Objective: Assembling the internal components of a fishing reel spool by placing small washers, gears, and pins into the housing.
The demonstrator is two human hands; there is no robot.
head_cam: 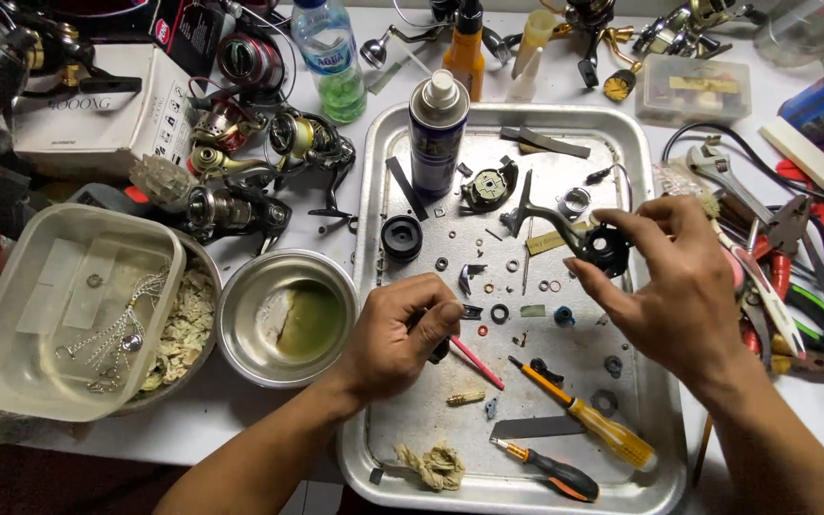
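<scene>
We work over a white table [240, 434] crowded with gear, and in its middle lies a big metal tray [636, 143] strewn with small washers, rings and screws. Left of the tray sits a clear plastic tub [11, 315] resting on a bowl of shredded scraps, and just beside it a steel bowl [240, 334] with a greenish pool of liquid at its bottom. Behind those lie several fishing reels [240, 205] in a heap, touching one another, with a white cardboard box [97, 124] further back. A spray can [437, 133] stands upright at the tray's far edge.

Our right hand [679, 286] is raised over the right part of the tray, its thumb and fingertips clasped around a black reel part [595, 243] with a curved arm reaching left. Right of the tray lies a pile of pliers [793, 257] and a wrench.

Our left hand [398, 334] rests at the tray's left edge, fingers curled tight on a thin pink-handled tool [477, 363] whose shaft slants down to the right across the tray. Near it lie a yellow screwdriver [593, 424], an orange-and-black screwdriver [550, 470] closer to the near edge, and a crumpled rag [436, 465].
</scene>
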